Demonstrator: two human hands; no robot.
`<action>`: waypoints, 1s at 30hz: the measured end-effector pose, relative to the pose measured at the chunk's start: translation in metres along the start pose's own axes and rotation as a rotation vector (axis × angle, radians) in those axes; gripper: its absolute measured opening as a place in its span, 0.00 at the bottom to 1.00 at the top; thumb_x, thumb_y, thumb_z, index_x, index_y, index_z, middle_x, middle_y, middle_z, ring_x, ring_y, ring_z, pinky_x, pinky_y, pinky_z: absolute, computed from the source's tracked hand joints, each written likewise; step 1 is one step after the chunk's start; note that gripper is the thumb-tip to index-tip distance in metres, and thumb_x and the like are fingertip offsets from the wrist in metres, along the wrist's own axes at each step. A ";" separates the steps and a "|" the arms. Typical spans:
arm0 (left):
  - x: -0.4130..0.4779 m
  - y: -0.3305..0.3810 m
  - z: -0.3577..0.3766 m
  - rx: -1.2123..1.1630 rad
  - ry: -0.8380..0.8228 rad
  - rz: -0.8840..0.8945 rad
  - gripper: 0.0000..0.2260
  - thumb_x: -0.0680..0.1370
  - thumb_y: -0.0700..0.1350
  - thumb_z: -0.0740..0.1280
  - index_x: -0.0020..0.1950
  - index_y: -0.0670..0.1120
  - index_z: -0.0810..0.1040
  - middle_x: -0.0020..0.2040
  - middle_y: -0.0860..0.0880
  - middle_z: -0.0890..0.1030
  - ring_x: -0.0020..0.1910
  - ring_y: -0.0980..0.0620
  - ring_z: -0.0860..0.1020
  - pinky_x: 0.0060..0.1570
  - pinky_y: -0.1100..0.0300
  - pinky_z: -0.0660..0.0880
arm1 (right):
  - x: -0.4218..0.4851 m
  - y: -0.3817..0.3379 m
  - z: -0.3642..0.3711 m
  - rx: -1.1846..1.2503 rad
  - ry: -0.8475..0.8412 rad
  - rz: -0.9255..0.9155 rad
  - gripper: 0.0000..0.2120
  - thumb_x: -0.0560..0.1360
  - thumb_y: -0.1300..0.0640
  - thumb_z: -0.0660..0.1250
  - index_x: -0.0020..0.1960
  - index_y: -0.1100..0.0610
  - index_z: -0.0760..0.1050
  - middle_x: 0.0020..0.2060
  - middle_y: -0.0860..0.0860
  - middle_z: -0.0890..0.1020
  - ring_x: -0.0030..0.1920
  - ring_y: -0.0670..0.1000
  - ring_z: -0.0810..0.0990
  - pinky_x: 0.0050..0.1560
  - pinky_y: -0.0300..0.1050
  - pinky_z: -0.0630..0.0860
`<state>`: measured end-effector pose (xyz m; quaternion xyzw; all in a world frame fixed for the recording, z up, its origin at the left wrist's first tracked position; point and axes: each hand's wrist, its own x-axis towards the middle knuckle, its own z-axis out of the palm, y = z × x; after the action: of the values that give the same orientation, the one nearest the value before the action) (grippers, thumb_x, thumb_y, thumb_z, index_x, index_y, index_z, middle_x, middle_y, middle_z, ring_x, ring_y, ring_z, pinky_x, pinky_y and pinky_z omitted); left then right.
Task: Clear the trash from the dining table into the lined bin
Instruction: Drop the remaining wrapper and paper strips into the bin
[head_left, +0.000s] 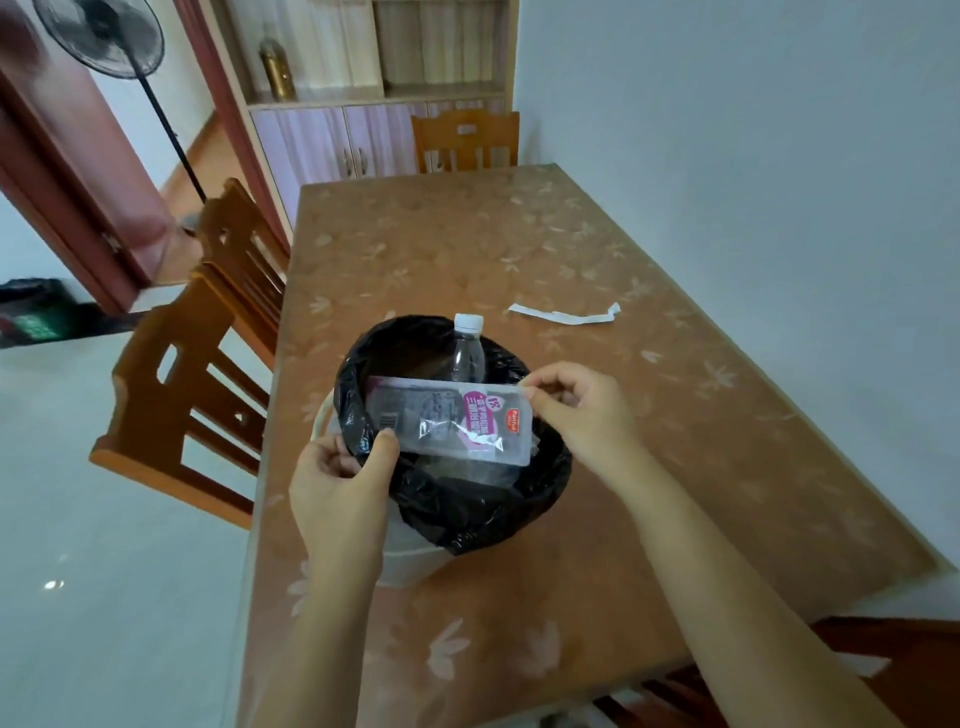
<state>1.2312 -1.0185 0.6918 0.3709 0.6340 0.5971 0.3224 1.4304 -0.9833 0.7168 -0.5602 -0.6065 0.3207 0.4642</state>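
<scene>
Plainly, the flat clear packet (448, 423) with a pink label spans between pinching fingers (387, 448), left hand (337, 491) on one corner, right hand (584, 415) on the opposite, just above the black-lined bin (470, 522); its print is blurred

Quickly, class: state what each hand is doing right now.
Left hand: pinching the plastic packet at its left end.
Right hand: pinching that packet at its right corner.
</scene>
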 end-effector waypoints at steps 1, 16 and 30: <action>0.000 0.000 -0.007 0.002 0.007 0.004 0.10 0.69 0.48 0.71 0.38 0.46 0.72 0.31 0.48 0.72 0.33 0.50 0.73 0.33 0.58 0.75 | 0.001 -0.006 0.011 -0.023 -0.033 -0.015 0.10 0.71 0.60 0.68 0.37 0.46 0.77 0.35 0.43 0.81 0.33 0.39 0.76 0.34 0.29 0.73; 0.019 -0.023 -0.097 0.027 0.105 -0.005 0.11 0.69 0.45 0.70 0.34 0.48 0.68 0.28 0.51 0.64 0.27 0.55 0.64 0.30 0.60 0.65 | -0.031 -0.002 0.092 -0.178 -0.106 0.050 0.10 0.73 0.60 0.65 0.54 0.51 0.77 0.46 0.43 0.79 0.45 0.32 0.75 0.45 0.21 0.69; 0.061 -0.025 -0.047 0.034 0.091 0.030 0.11 0.70 0.46 0.70 0.34 0.48 0.68 0.23 0.57 0.66 0.24 0.60 0.64 0.24 0.68 0.66 | 0.028 0.070 0.054 -0.265 0.061 0.188 0.09 0.74 0.59 0.63 0.52 0.52 0.77 0.49 0.46 0.80 0.46 0.40 0.75 0.43 0.29 0.67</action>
<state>1.1575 -0.9913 0.6731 0.3582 0.6524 0.6074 0.2777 1.4088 -0.9376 0.6394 -0.6802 -0.5742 0.2627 0.3722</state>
